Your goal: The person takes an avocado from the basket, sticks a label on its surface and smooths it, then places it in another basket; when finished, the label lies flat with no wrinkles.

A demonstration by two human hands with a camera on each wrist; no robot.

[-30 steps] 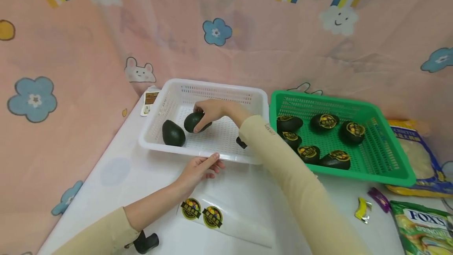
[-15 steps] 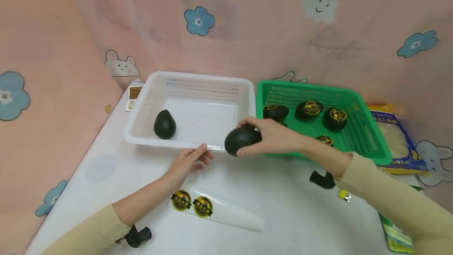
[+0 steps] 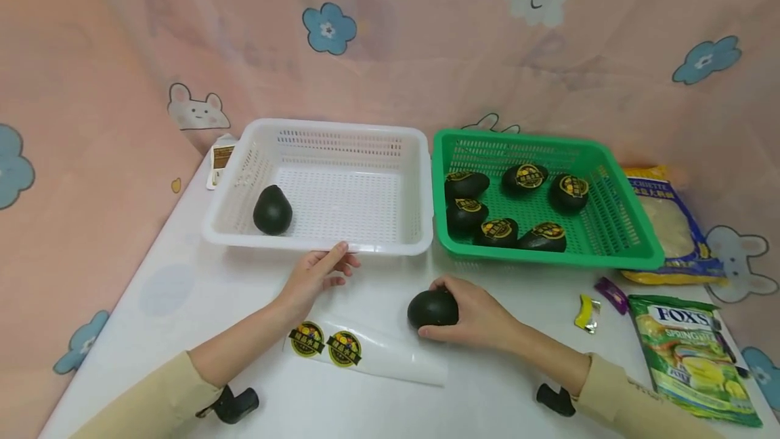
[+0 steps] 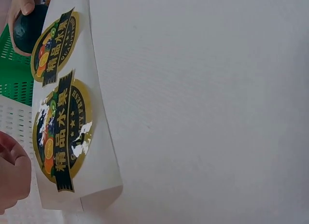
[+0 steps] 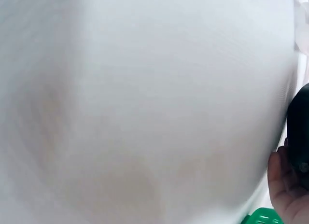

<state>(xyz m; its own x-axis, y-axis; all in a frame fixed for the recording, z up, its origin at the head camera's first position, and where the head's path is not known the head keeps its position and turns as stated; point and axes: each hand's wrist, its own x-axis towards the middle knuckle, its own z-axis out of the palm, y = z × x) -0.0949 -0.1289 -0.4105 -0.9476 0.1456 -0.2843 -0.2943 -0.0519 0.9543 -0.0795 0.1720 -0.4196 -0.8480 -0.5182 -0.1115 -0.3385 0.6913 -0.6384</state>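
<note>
Avocado [image 3: 432,308]: on white table [image 3: 500,385], cupped under curled fingers of right hand [image 3: 478,314]. Left hand [image 3: 317,274]: fingertips loosely extended, touching white basket [image 3: 341,247] rim.

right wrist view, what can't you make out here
- Right wrist view: mostly a blurred white table; the avocado is cut off by the right edge.
- Head view: the right hand hides that avocado's far side.
- Left wrist view: the left hand is cut off by the frame edge.
</note>
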